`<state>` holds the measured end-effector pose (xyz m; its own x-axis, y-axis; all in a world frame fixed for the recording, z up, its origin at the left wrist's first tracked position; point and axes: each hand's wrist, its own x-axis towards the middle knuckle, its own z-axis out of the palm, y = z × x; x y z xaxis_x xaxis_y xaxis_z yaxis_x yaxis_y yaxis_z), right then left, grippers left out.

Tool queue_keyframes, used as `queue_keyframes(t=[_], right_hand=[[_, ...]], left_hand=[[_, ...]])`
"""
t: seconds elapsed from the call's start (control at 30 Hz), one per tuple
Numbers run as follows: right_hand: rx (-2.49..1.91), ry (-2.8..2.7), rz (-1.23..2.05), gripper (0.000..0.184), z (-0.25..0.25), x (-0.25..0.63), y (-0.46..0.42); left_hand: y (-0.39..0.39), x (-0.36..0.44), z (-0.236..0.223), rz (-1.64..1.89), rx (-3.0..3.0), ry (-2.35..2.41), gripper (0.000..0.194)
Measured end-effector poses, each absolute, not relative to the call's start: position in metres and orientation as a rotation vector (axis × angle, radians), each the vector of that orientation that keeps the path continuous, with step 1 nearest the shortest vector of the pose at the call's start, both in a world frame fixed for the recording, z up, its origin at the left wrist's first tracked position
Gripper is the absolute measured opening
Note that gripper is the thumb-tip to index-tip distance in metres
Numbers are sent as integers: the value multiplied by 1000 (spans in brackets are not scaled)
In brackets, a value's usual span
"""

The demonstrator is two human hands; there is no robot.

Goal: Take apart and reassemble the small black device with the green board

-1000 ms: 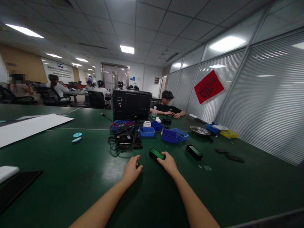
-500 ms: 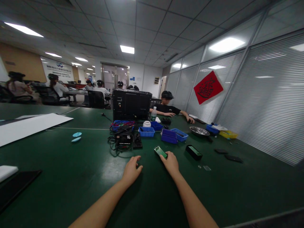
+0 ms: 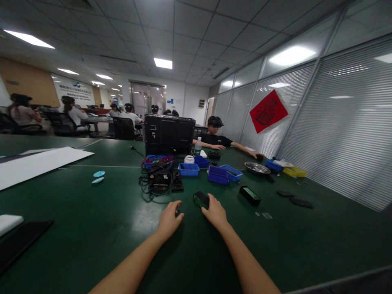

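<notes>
My right hand [image 3: 215, 213] grips a small black device with a green face [image 3: 201, 199], tilted on the green table [image 3: 92, 228]. My left hand [image 3: 170, 219] rests on the tabletop just left of it, fingers curled loosely, holding nothing. A second black device with a green top [image 3: 250, 194] lies to the right. Past my hands sits a black unit wrapped in tangled cables [image 3: 159, 179].
Several blue bins [image 3: 225, 173] and a black case [image 3: 169, 134] stand farther back, with a metal dish [image 3: 257, 168] and a yellow tray [image 3: 295, 172] at the right. A person [image 3: 217, 139] sits across, arm stretched toward the dish. White board [image 3: 39, 161] at left.
My right hand has turned the green-faced device and drawn it slightly left and nearer. The person opposite has reached an arm farther right along the table.
</notes>
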<state>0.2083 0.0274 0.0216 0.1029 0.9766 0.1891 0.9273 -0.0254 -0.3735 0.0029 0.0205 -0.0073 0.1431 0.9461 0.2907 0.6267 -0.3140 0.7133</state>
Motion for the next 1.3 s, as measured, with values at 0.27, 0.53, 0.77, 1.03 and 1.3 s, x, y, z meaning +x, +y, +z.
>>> queue_keyframes(t=[0.27,0.53,0.77,1.03,1.3], right_hand=[[-2000,-1840,189,48,21,213,30],[-1885,-1930,-114,47,27,195,18],[-1635,-2189,-470,41,26,161,0],[-1554,-2352,-424,46,24,155,-1],[-1520,-2404,-351,48,29,156,-6]], left_hand=[[19,2,-5,979,2001,1509,44],[17,3,1,964,1986,1521,45],[17,4,1,973,1988,1526,44],[20,4,-3,999,1960,1527,43],[27,3,-11,1054,1908,1520,41]])
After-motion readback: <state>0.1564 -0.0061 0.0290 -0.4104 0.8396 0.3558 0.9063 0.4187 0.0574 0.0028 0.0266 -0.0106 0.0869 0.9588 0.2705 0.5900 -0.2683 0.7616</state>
